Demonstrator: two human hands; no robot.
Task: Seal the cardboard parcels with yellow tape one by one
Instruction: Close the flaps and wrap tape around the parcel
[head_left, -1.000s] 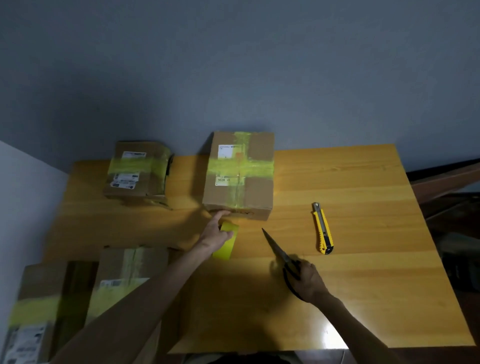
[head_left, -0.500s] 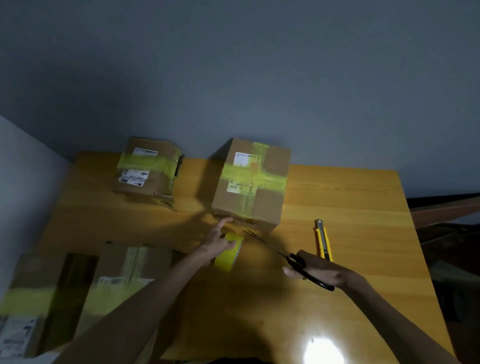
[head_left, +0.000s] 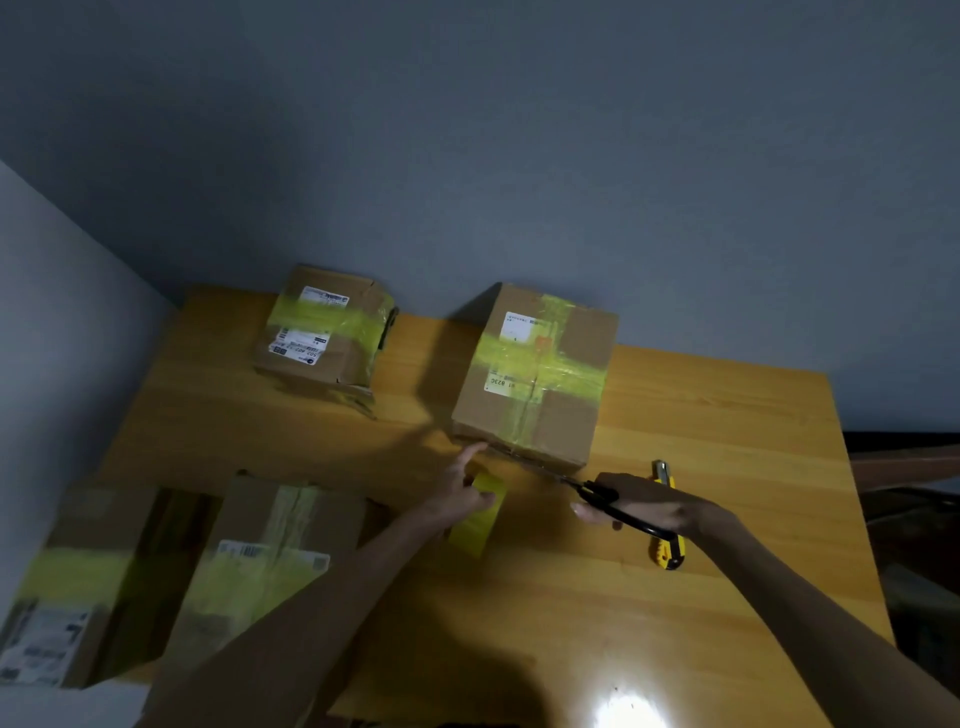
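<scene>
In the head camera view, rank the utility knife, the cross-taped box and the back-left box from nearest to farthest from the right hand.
From the right hand, which holds the scissors:
1. Utility knife, right beside the hand, on its right.
2. Cross-taped box, just ahead, to the left.
3. Back-left box, at the table's far left corner.

Wooden table (head_left: 727, 415) with parcels (head_left: 535, 374), cutter (head_left: 669, 553)

Four parcels (head_left: 535, 374) (head_left: 324, 338) (head_left: 270, 561) (head_left: 78, 582); one tape (head_left: 480, 514), scissors (head_left: 618, 512), knife (head_left: 667, 551)

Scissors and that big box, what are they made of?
The scissors look like dull metal blades with glossy black handles, probably plastic. The big box looks like matte brown cardboard, crossed with shiny yellow tape.
</scene>
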